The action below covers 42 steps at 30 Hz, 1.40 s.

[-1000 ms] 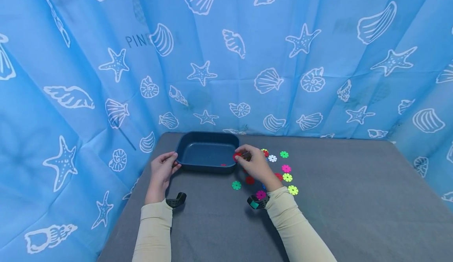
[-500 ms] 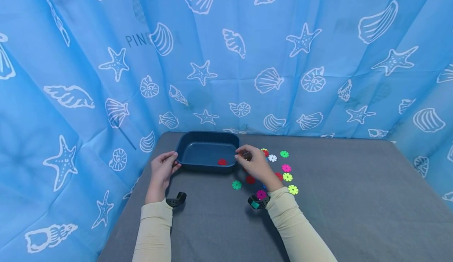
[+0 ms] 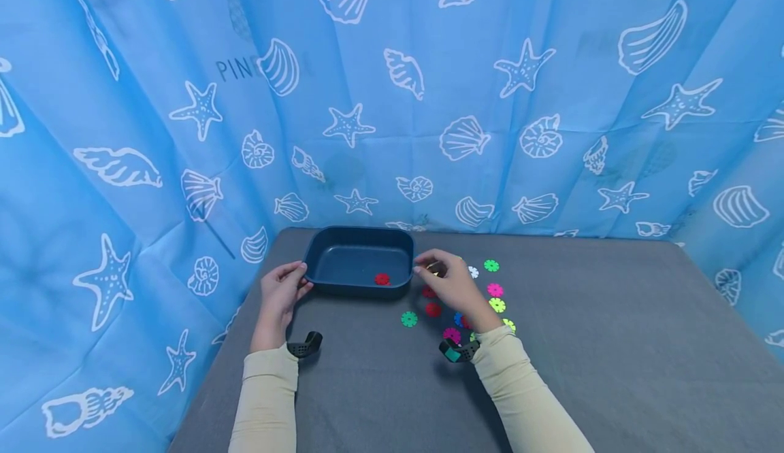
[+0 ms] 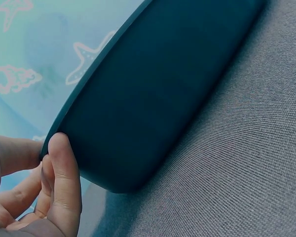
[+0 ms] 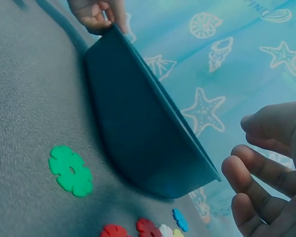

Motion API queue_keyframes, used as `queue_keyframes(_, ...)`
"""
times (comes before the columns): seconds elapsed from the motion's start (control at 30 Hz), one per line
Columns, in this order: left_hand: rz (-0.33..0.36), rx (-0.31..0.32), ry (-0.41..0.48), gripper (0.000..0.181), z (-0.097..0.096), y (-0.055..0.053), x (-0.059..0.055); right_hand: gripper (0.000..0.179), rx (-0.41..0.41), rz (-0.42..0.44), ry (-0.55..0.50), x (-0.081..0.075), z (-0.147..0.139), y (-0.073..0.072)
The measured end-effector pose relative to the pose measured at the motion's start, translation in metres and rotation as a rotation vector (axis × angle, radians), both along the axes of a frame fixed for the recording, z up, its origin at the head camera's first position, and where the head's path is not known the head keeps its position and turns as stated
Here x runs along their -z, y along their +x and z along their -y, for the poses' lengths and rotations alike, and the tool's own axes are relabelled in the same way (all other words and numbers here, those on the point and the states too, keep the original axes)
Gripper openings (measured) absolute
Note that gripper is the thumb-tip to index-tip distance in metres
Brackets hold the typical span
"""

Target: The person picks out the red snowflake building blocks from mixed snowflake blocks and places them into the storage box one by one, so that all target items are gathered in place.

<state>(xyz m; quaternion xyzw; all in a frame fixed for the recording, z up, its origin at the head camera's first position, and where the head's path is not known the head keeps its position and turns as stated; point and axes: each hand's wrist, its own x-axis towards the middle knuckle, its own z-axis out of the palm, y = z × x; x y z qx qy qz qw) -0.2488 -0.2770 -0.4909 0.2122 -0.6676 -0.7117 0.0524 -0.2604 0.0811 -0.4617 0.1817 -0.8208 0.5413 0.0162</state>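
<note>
A dark blue rectangular basin (image 3: 343,262) sits at the far left of the grey table. My left hand (image 3: 283,288) pinches its left end at the rim, thumb on the near side, as the left wrist view shows. Inside the basin, near its front right, lies a red notched plastic disc (image 3: 382,279). Just past the basin's right end is my right hand (image 3: 456,283). Its thumb and fingers stand apart with nothing between them in the right wrist view. Under and around it several coloured notched discs are scattered, including a green disc (image 3: 409,319); some are partly hidden by this hand.
Right of my right hand lie a pink disc (image 3: 495,290), a yellow disc (image 3: 497,305) and another green disc (image 3: 492,265). A blue shell-print curtain (image 3: 392,120) hangs behind the table (image 3: 612,344) and along its left.
The red disc left my right hand and came to lie inside the basin. My right hand then drew slightly right, away from the rim. My left hand stayed on the basin.
</note>
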Motion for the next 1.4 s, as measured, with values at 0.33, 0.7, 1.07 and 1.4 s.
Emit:
queue_keyframes(0.33, -0.009, 0.008, 0.003, 0.045, 0.0, 0.0, 0.001, 0.02, 0.034, 0.02, -0.05, -0.003, -0.022, 0.006)
queue_keyframes(0.7, -0.017, 0.014, 0.017, 0.046, -0.002, 0.001, -0.004, 0.024, 0.059, 0.011, -0.035, -0.005, -0.051, 0.015)
queue_keyframes(1.07, -0.013, 0.013, 0.018, 0.046, -0.002, 0.002, -0.004, 0.024, 0.082, -0.011, 0.03, 0.006, -0.076, 0.019)
queue_keyframes(1.4, -0.002, 0.006, 0.013, 0.044, -0.002, 0.001, -0.001, 0.024, 0.1, -0.048, 0.112, 0.014, -0.093, 0.024)
